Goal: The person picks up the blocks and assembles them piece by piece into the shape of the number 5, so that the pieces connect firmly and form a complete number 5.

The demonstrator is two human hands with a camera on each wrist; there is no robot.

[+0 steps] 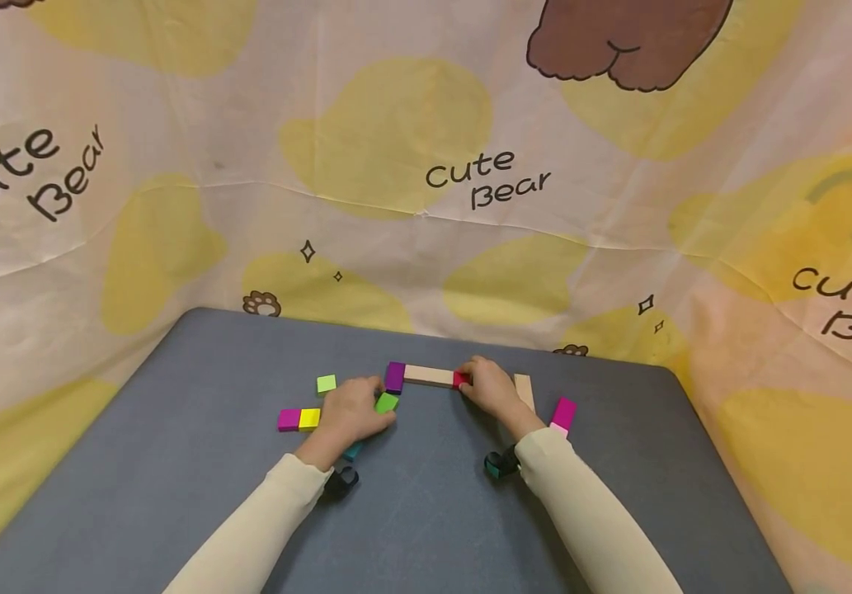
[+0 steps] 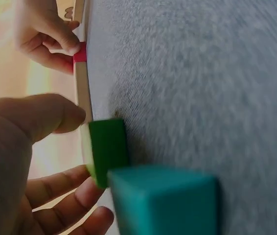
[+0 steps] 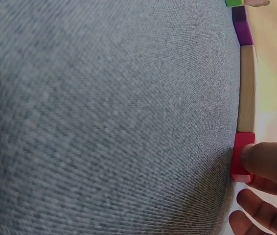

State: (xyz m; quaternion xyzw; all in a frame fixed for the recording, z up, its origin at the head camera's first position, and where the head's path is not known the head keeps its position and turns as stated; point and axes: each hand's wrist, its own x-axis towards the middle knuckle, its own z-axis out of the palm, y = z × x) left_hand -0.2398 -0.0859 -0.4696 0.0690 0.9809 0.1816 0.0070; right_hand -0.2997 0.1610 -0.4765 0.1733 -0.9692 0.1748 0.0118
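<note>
At centre frame, the right hand (image 1: 494, 389) pinches the red block (image 3: 239, 151); the left hand (image 1: 351, 411) spreads loosely by the green block (image 2: 110, 151); both blocks seem light, rigid, best gripped across opposite sides.

Blue-grey tabletop with woven-looking texture and rounded far corners (image 1: 426, 511), boxed in at back and both sides by pale pink sheeting with big yellow blotches (image 1: 366, 41). Print: black "Cute Bear" lettering (image 1: 488, 177), cropped brown cartoon figure (image 1: 626, 41) up top, brown paw prints (image 1: 261, 304), outlined four-point stars (image 1: 308, 252). Long crease (image 1: 366, 205) across the back. Light's soft, warmer right.
</note>
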